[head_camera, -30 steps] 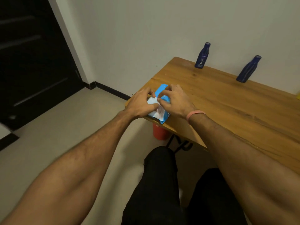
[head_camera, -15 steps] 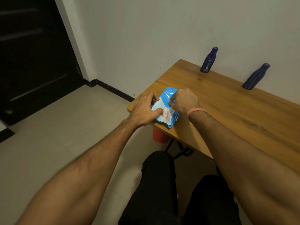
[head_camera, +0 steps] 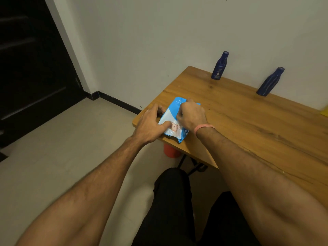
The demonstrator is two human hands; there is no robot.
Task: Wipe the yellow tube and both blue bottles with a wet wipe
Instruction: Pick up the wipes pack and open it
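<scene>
A blue and white wet wipe pack lies at the left corner of the wooden table. My left hand grips its left edge, thumb pressed on top. With curled fingers, my right hand pinches at the top of the pack; what it pinches is hidden. Two dark blue bottles stand by the wall, one upright, the other further right. A yellow bit, likely the tube, shows at the right edge.
A white wall runs behind the table. A dark door is at the far left. Under the table corner sits an orange-red object beside black table legs. My legs in black trousers are below.
The pack lay half open with white showing a second ago; its printed front is flat now. My right hand moved onto its upper part and my left slid to its left edge.
</scene>
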